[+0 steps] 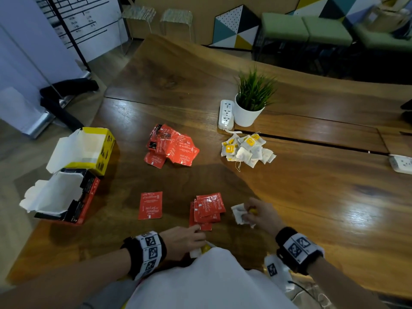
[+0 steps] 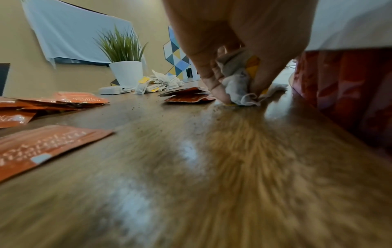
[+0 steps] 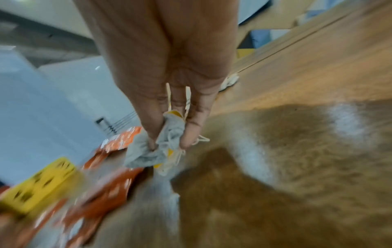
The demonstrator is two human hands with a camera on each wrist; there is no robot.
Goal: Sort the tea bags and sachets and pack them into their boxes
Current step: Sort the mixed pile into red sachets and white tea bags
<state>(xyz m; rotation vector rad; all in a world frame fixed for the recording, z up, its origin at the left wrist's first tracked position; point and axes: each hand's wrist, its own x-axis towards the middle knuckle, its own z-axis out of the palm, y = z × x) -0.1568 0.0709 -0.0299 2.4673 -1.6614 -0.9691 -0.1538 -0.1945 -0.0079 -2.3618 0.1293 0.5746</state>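
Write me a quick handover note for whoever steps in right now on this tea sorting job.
Left hand: pinches a white tea bag at the near table edge.
Right hand: grips a crumpled tea bag with strings.
Sorted so far: far red sachet pile, white tea bag pile by the potted plant.
Unsorted: single red sachet and small red stack near the hands.
Yellow box and red box stand open at the left; no contents visible. All packing remains.

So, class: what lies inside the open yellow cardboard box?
The yellow cardboard box shows only its white inner walls and flap; its floor is hidden from the head camera.
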